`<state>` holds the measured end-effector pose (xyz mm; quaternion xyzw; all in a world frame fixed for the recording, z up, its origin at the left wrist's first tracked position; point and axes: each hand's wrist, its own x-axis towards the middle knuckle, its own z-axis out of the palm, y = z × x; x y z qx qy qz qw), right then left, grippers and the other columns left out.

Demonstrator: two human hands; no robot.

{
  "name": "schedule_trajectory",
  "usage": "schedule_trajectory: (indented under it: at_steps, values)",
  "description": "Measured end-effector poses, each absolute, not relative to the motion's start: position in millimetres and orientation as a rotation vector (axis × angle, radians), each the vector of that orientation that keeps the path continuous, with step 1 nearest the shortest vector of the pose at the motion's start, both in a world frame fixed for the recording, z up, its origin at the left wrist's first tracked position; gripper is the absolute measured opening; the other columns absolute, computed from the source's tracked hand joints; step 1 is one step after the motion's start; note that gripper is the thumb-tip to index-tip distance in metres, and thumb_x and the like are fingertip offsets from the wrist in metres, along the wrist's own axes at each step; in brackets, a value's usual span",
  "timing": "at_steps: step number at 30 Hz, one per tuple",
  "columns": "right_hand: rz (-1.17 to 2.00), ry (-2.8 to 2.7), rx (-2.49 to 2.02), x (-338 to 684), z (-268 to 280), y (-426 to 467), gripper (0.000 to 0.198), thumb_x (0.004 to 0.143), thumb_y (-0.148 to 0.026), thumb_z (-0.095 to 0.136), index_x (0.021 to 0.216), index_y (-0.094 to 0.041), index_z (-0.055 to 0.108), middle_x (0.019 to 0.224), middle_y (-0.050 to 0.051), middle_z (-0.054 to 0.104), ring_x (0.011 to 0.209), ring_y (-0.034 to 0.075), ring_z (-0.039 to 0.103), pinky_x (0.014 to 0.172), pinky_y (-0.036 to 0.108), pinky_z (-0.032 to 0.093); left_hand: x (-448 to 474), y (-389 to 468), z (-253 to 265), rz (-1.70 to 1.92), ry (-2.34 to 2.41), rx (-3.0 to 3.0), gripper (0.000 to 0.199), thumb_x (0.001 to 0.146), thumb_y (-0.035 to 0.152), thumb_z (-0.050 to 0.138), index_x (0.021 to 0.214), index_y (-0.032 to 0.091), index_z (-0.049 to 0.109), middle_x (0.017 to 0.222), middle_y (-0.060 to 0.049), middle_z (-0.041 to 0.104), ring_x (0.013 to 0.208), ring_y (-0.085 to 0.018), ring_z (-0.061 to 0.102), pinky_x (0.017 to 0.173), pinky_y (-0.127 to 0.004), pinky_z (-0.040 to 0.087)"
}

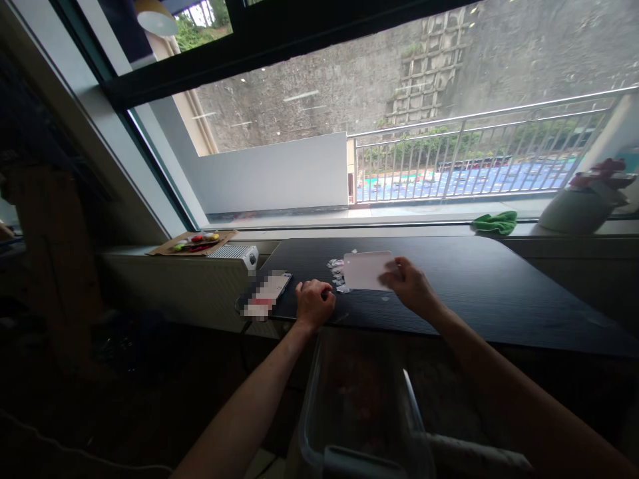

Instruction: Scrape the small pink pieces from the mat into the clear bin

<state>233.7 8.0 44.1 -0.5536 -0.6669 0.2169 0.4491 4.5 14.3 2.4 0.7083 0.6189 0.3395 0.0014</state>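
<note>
My right hand (407, 285), slightly blurred, is closed on the right edge of a thin white rectangular card (368, 271), which is held tilted over the dark table (464, 279). Along the card's left edge lies a small pile of crumpled white paper scraps (336, 271), and a few stray bits are close by. My left hand (314, 303) rests at the table's near edge, its fingers curled in, with nothing visible in them. It is just left of and nearer than the scraps, apart from the card.
A phone (269, 293), partly pixelated, lies at the table's left end. Below the near edge stands a clear plastic bin (312, 412). A radiator (200, 279) carries cardboard with colourful small items (200, 241). On the window sill are a green cloth (494, 223) and a whitish pot (574, 209).
</note>
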Motion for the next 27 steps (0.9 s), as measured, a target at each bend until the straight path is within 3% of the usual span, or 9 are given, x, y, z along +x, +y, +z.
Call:
schedule_trajectory:
  at_steps: [7, 17, 25, 27]
  values:
    - [0.308, -1.72, -1.457, 229.1, 55.4, -1.6, 0.015, 0.077, -0.028, 0.058, 0.092, -0.024, 0.058, 0.079, 0.003, 0.071, 0.069, 0.02, 0.063, 0.06, 0.029, 0.043, 4.7, 14.3, 1.9, 1.059, 1.955, 2.266, 0.018, 0.074, 0.019, 0.052, 0.08, 0.023, 0.069, 0.088, -0.004, 0.069, 0.091, -0.022, 0.06, 0.102, -0.045, 0.031]
    - [0.352, -1.69, -1.471, 235.4, 54.4, -0.2, 0.018, 0.077, -0.03, 0.059, 0.093, -0.023, 0.059, 0.08, 0.005, 0.071, 0.071, 0.022, 0.064, 0.062, 0.031, 0.045, 4.0, 13.2, 2.6, 1.042, 1.95, 2.282, 0.018, 0.075, 0.019, 0.053, 0.081, 0.022, 0.069, 0.089, -0.004, 0.069, 0.093, -0.023, 0.059, 0.102, -0.045, 0.03]
    - [0.819, -1.506, -1.293, 250.7, 31.6, 5.1, 0.02, 0.068, -0.028, 0.066, 0.085, -0.021, 0.058, 0.077, 0.002, 0.07, 0.071, 0.02, 0.067, 0.063, 0.031, 0.054, 4.8, 13.1, 1.5, 1.026, 1.941, 2.291, 0.018, 0.075, 0.02, 0.053, 0.082, 0.023, 0.069, 0.089, -0.004, 0.07, 0.092, -0.023, 0.059, 0.102, -0.045, 0.03]
    - [0.809, -1.424, -1.345, 266.6, 30.8, -2.4, 0.023, 0.067, -0.029, 0.067, 0.087, -0.022, 0.059, 0.08, 0.004, 0.071, 0.071, 0.02, 0.067, 0.064, 0.031, 0.054, 4.9, 13.1, 1.4, 1.037, 1.933, 2.291, 0.018, 0.074, 0.02, 0.053, 0.081, 0.023, 0.069, 0.09, -0.004, 0.07, 0.093, -0.023, 0.059, 0.103, -0.045, 0.03]
